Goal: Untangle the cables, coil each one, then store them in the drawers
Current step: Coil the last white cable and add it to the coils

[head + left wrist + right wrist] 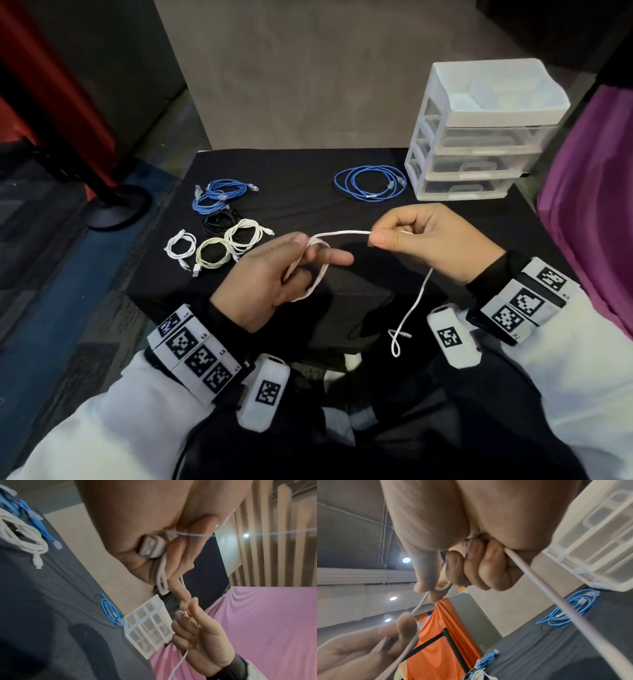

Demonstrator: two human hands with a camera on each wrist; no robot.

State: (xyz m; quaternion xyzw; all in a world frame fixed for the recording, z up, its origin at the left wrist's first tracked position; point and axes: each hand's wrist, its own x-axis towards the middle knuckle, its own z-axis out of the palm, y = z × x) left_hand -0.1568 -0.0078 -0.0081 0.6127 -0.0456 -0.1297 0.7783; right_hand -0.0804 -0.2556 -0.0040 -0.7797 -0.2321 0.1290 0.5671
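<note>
On the black-draped table (342, 164), coiled cables lie at the far left: a blue bundle (219, 196), a black coil (219, 221) and three white coils (212, 250), well apart from the work at centre. Above the table's near edge, the left hand (270, 277) has its thumb and fingers curled round a few loose loops of a white cable (346, 233), its forefinger pointing right; the left wrist view shows the cable's USB plug (150, 547) tucked against that palm. From those loops a short taut run of the cable stretches roughly level, left to right, to the right hand (421, 240), which pinches it between thumb and forefinger with the other fingers folded in. Past that pinch the free tail drops down and toward the person, ending in a small twist near the lap. The run between the two hands is the axis the next wrap appears to depend on: the right hand, nearer the loose tail, looks placed to feed slack across to the left hand, which carries the coil. Farther right and back, a round blue coil (370, 183) rests just beside the white three-drawer unit (479, 137), all its drawers closed; the right hand is the nearer of the two to it
</note>
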